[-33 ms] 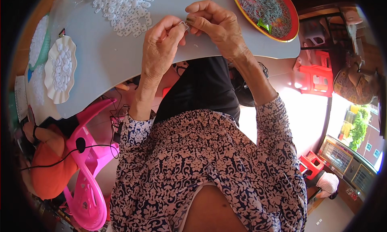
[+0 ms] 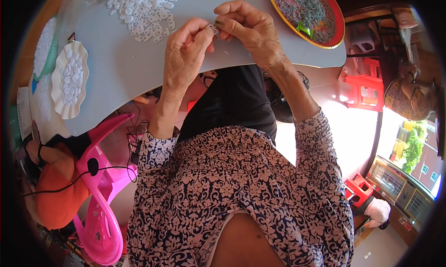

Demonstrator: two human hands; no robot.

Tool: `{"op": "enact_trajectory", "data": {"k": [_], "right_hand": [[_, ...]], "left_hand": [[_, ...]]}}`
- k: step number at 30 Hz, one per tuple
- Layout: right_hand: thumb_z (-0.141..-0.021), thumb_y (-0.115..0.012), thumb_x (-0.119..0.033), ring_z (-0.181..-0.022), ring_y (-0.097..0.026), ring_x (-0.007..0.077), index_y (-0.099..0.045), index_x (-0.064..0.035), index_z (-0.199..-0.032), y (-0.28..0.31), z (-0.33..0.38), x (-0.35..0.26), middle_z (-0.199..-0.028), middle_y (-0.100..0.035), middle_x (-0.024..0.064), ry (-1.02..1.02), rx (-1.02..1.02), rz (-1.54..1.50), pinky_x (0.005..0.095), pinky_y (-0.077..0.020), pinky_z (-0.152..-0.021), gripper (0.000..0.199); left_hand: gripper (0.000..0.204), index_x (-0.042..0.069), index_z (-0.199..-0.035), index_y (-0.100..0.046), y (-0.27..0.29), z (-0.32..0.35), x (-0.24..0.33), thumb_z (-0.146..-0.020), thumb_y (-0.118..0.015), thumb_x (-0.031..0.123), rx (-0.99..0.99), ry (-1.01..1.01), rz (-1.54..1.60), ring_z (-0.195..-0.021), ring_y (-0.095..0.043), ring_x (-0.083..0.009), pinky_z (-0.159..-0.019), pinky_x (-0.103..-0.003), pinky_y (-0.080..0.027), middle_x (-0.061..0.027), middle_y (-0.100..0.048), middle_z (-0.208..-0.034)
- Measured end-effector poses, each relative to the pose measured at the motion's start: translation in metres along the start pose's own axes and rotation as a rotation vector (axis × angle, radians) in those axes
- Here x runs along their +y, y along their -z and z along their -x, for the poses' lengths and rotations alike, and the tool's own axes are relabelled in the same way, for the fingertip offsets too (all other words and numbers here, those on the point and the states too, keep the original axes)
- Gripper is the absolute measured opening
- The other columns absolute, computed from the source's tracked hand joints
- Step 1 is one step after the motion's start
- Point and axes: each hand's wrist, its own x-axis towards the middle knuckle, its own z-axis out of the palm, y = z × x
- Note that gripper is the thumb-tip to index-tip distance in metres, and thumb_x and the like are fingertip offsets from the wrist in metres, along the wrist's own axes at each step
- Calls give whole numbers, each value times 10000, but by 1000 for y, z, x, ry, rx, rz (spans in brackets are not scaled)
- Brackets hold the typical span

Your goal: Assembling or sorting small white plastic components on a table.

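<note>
Both hands [image 2: 218,32] unmoved (same small white piece [image 2: 213,28])

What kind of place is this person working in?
Probably a home or small workshop doing piecework by hand: a pale grey table bears a heap of small white plastic rings, a red round tray, and pink plastic chairs stand beside.
</note>
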Motion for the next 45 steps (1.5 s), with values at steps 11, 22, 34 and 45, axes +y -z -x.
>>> {"op": "enact_trajectory", "data": {"k": [11,22,34,45], "right_hand": [[-881,-603,-59,-742,-567,67,-587,-18,-1046,2,1,6,-843,-617,12,73,-35,53,204,-484,-707,170],[-912,-584,-142,-663,-517,50,-633,13,-904,7,1,2,-763,-610,4,76,-93,220,196,-452,-621,163],[-908,-595,-270,-581,-475,42,-646,-18,-796,-5,2,3,-631,-572,-5,161,88,460,203,-397,-518,281],[-909,-596,-243,-602,-467,40,-631,-4,-867,1,-3,3,-679,-571,-23,62,-13,268,197,-405,-566,245]], "left_hand": [[133,20,-836,-562,-1,1,-10,-890,-552,142,-8,-101,-61,-589,-496,-55,-553,-215,-404,16,-519,-636],[174,47,-849,-600,4,-3,-18,-894,-562,211,-73,-110,-39,-557,-448,-35,-500,-197,-345,27,-530,-605],[130,32,-862,-583,-7,1,-18,-901,-561,154,20,-248,-120,-607,-520,-50,-546,-214,-414,17,-561,-630],[166,35,-858,-598,4,-6,-23,-896,-562,193,-49,-137,48,-578,-486,-46,-528,-204,-389,13,-564,-628]]}}
